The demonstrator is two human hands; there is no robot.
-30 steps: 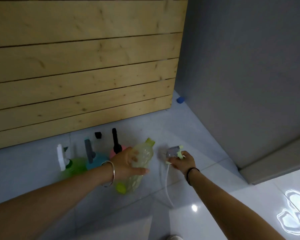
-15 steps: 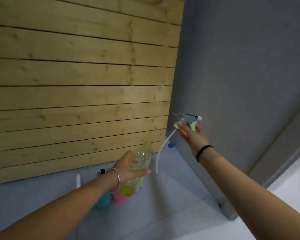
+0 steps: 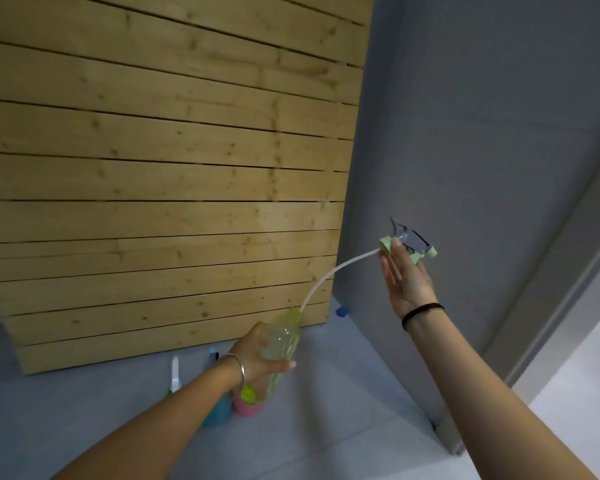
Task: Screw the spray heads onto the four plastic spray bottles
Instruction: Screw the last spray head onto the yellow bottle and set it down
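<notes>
Bottles — one (image 3: 280, 344) held; three capped (image 3: 246, 406) on floor.

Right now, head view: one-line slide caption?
Left hand holds yellow-green bottle; right hand feeds spray head dip tube into its neck.

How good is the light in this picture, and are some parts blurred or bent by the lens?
Head view: the light is dim and even, with no strong shadows or glare; the wooden boards curve, as a wide lens does; the clear bottle in the left hand looks soft; the spray head at the fingers of the right hand is slightly blurred.
</notes>
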